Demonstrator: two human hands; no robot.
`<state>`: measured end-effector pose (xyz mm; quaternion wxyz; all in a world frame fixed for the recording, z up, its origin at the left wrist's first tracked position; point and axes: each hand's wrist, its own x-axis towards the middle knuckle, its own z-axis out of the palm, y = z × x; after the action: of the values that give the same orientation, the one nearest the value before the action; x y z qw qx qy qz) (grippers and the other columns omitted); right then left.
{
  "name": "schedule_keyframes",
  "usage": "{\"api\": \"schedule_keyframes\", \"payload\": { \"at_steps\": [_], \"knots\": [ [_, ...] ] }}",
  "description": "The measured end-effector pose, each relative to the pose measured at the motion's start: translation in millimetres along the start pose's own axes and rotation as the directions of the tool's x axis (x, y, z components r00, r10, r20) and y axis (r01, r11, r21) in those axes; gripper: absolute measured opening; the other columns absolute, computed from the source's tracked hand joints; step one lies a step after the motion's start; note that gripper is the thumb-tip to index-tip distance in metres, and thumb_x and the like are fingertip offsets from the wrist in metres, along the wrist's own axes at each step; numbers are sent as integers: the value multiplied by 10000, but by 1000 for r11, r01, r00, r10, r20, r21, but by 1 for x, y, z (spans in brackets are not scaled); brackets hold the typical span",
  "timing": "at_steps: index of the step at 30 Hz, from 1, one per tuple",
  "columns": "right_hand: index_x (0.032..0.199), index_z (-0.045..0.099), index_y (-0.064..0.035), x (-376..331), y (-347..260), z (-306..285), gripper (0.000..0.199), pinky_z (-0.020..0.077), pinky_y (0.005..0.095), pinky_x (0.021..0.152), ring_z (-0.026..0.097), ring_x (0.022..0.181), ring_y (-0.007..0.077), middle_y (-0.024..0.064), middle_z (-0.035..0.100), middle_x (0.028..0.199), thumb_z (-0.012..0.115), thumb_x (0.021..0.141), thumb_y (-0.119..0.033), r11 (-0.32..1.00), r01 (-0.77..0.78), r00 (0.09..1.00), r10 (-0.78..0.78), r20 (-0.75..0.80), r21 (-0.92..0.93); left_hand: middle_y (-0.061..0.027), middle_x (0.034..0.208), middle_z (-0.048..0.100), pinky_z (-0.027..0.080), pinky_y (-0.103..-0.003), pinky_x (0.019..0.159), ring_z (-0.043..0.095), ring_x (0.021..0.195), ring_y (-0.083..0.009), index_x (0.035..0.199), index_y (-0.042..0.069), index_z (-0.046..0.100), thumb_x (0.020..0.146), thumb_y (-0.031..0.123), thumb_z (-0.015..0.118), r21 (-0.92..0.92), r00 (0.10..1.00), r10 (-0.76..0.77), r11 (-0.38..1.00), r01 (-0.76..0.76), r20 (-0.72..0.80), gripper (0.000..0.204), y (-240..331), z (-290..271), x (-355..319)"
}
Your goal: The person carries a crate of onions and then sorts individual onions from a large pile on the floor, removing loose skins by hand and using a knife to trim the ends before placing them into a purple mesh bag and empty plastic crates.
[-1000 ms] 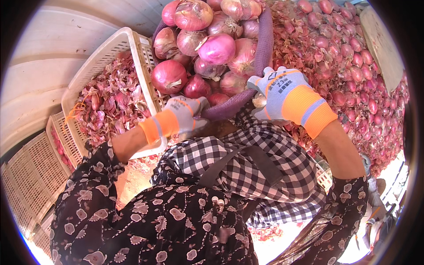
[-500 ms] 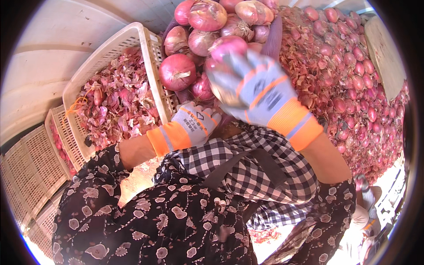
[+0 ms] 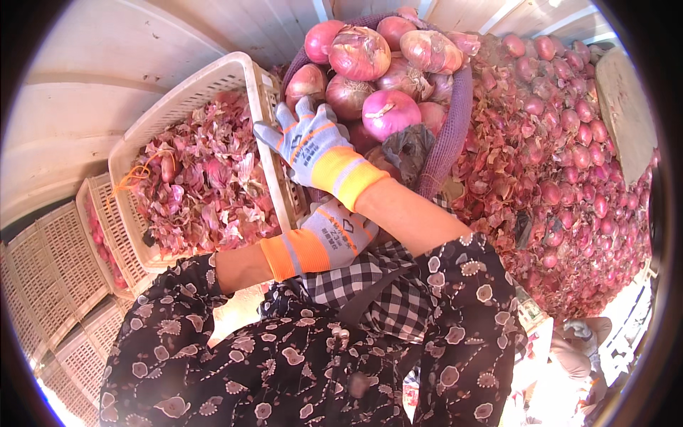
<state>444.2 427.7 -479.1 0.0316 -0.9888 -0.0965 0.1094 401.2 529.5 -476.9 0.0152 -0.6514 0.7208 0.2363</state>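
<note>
In front of me stands a purple mesh sack [image 3: 449, 135] heaped with large red onions [image 3: 359, 53]. A bright, smooth onion [image 3: 391, 114] lies among them near the middle. My right hand [image 3: 309, 146], in a grey and orange glove, reaches across to the sack's left side. Its fingers are spread over the onions beside the crate wall. Lower down, my left hand [image 3: 338, 228], gloved alike, is curled at the sack's near side. My right forearm covers part of it, and what its fingers grip is hidden. A dark crumpled thing [image 3: 409, 153] sits at the sack's near right.
A cream plastic crate [image 3: 257, 92] at the left holds loose onion skins [image 3: 206, 171]. More crates [image 3: 53, 263] stand beyond it. On the right spreads a big heap of small onions [image 3: 562, 164]. A pale wall [image 3: 85, 92] rises behind. Another person [image 3: 576, 349] is partly visible at lower right.
My right hand has moved left from the middle of the sack to its left side, its fingers now spread. The bright onion it covered now shows fully. The whole view has shifted slightly.
</note>
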Motion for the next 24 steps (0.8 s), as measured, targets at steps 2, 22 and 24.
{"api": "schedule_keyframes", "payload": {
  "at_steps": [2,22,24],
  "knots": [
    [1441,214,-226,-3,-6,12,884,436,435,765,455,1092,317,126,443,1252,686,714,-399,999,-31,999,32,-33,26,-101,720,596,471,-452,609,605,634,-313,1045,97,587,782,239,527,-44,995,-51,998,47,-84,305,-3,11,0],
    [1245,425,-24,-56,49,-21,838,493,337,814,576,1016,275,171,550,1147,830,573,-321,182,191,814,520,-259,965,-35,1136,570,399,-435,909,525,1094,-241,1181,140,551,728,298,615,108,894,74,985,-135,442,484,-70,-9,-4],
    [1254,419,-29,-53,47,-12,844,493,334,817,575,1027,276,170,547,1160,827,575,-319,332,161,793,516,-322,929,-53,1121,585,439,-423,843,572,1007,-268,1254,149,511,724,311,598,145,844,5,985,-98,536,562,-78,-5,-2]
  ]
}}
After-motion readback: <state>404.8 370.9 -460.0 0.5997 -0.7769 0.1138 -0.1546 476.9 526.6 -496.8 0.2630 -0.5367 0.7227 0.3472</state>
